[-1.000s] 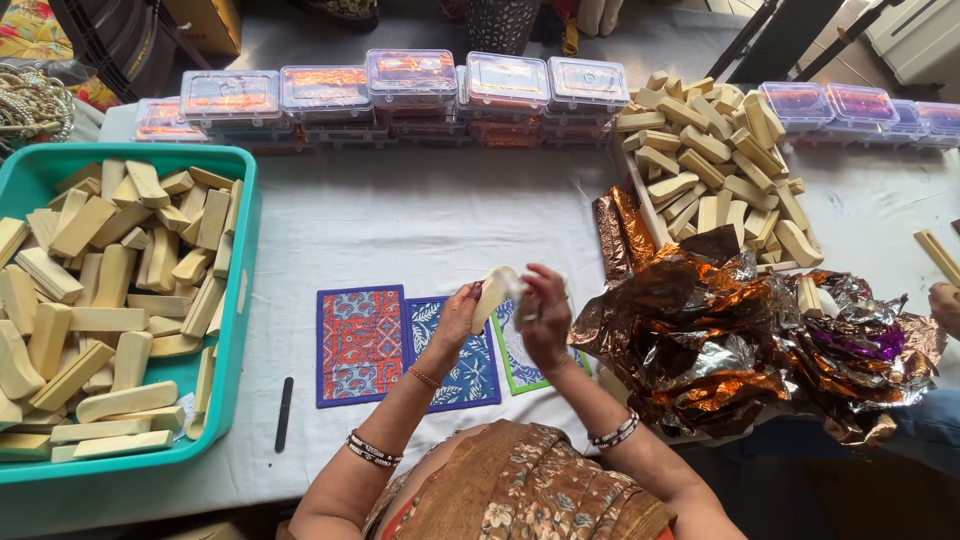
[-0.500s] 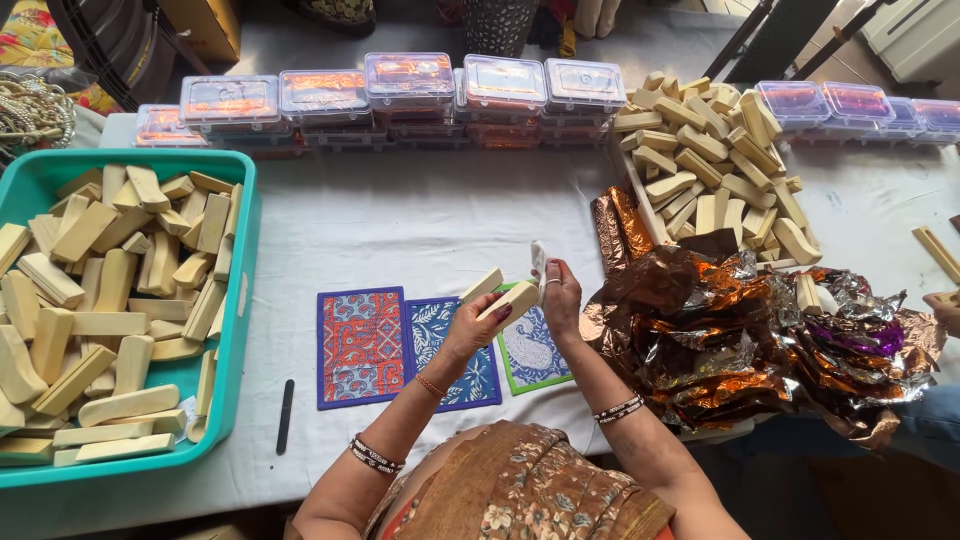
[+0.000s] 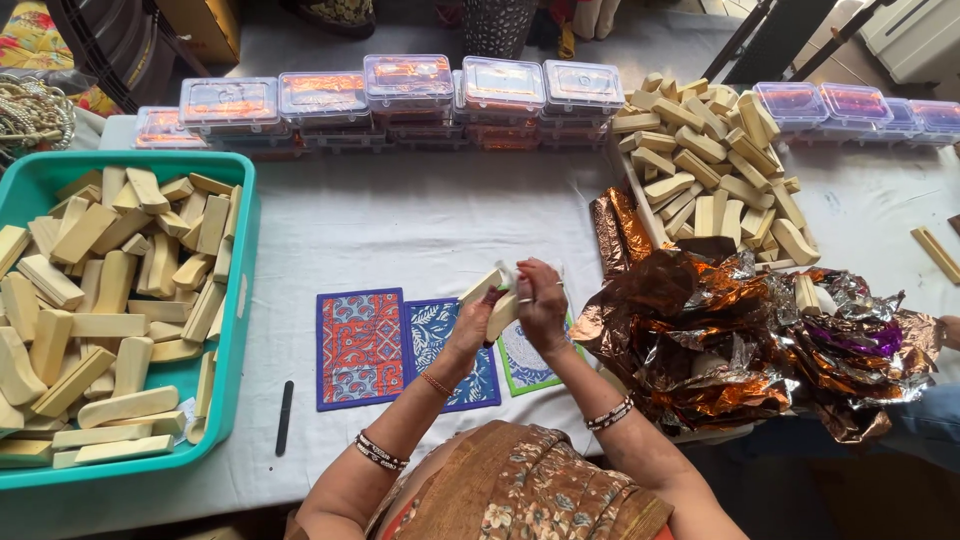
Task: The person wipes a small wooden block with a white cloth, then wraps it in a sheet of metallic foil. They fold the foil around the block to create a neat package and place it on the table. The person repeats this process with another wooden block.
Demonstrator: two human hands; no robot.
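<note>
Both hands, left (image 3: 470,335) and right (image 3: 543,300), together around 2 pale bars (image 3: 492,298) above patterned cards (image 3: 360,345); foil heap (image 3: 740,340) beside.

Bright, even daylight fills the scene, with only soft, faint shadows under things on the white bench (image 3: 400,220). Crumpled foil (image 3: 740,340) at three o'clock throws sharp copper and purple glints. The clear box lids (image 3: 420,85) at twelve o'clock carry mild glare. Focus is crisp at the centre; wide-lens bending curves the edges, and the corners look slightly soft.
</note>
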